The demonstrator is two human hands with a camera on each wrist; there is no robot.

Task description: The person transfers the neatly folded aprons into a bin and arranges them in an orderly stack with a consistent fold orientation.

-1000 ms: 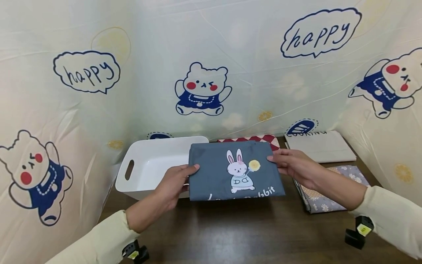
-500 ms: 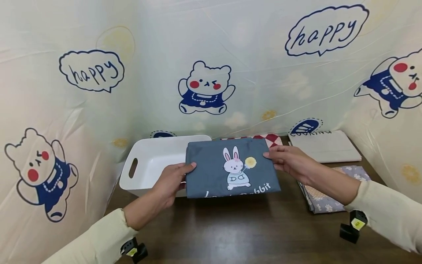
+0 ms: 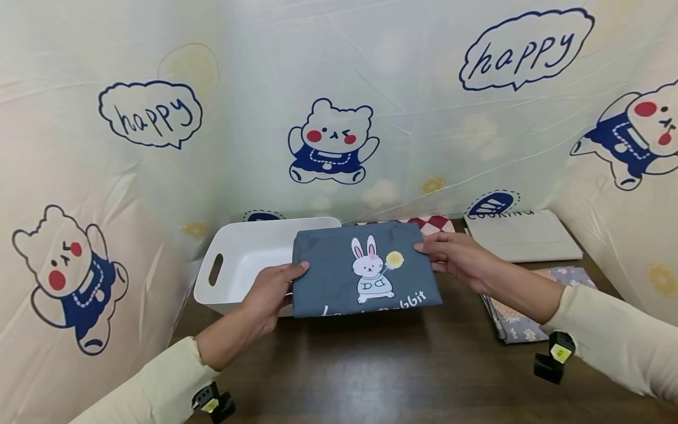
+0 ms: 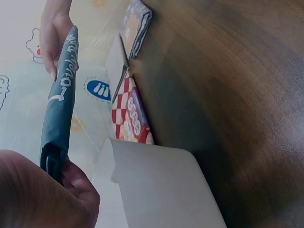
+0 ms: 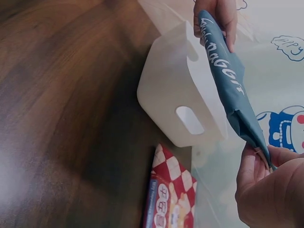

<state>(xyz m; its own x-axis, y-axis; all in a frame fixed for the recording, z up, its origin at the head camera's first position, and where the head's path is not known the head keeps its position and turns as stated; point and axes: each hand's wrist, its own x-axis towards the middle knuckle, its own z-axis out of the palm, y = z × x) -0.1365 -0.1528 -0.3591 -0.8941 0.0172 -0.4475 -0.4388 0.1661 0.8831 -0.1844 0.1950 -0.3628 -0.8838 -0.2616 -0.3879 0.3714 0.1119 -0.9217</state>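
Both hands hold up a folded blue-grey cloth [image 3: 328, 277] printed with a white rabbit, a yellow flower and white lettering. My left hand [image 3: 267, 294] pinches its left edge, thumb on top and fingers beneath. At the opposite edge, my right hand [image 3: 461, 259] grips it the same way. Seen edge-on in the left wrist view, the cloth [image 4: 59, 109] is a thick folded bundle raised above the table. Its left part overlaps a white plastic bin [image 3: 238, 259] in the head view; the right wrist view also shows the bin [image 5: 164, 90] below it.
A red-and-white checked piece [image 5: 173, 190] with a printed label lies right of the bin. Farther right are a folded beige cloth [image 3: 529, 238] lettered COOKING and a folded purple floral cloth [image 3: 529, 324]. The brown wooden table [image 3: 371, 371] meets a printed curtain [image 3: 413, 118] behind.
Both hands have carried the folded cloth a little to the left, over the bin's right side. The head view has shifted slightly. The grip looks the same.
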